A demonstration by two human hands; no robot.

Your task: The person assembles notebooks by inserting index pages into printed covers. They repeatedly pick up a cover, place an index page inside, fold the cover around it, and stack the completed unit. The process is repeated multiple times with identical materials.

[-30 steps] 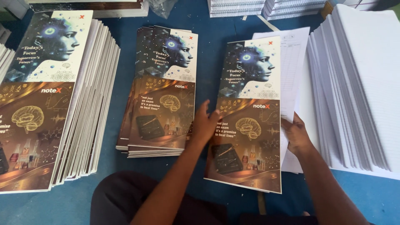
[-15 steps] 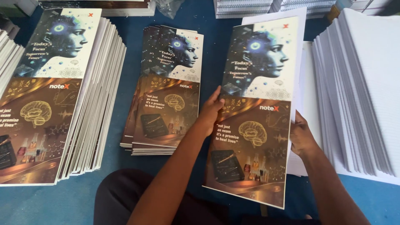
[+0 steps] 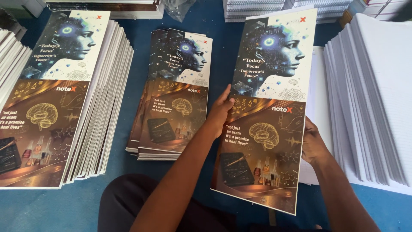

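Now, line by line:

Held sheet: a long printed cover sheet (image 3: 266, 111), glossy, with a blue-white head picture on its upper half and a brown brain picture on its lower half; it is lifted and tilted, top end away from the person.
Left hand: the left hand (image 3: 221, 109) grips the sheet's left edge near its middle, thumb on the printed face.
Right hand: the right hand (image 3: 313, 141) clasps the right edge lower down, fingers curled behind the sheet.
Underneath: the sheet hides most of a flat white stack (image 3: 319, 99), which shows only along the sheet's right side.
Right side: a tall fanned pile of white paper blocks (image 3: 377, 99) lies just beside that stack.
Middle: a low cover pile (image 3: 174, 94) of the same print lies left of the left forearm, apart from the held sheet.
Left side: a thick covered pile (image 3: 64, 99) with stepped white edges.
Far edge: more stacks (image 3: 257, 6) run along the top.
Surface: all rest on a blue counter (image 3: 124, 167).
Near edge: the person's dark-clothed lap (image 3: 128, 202).
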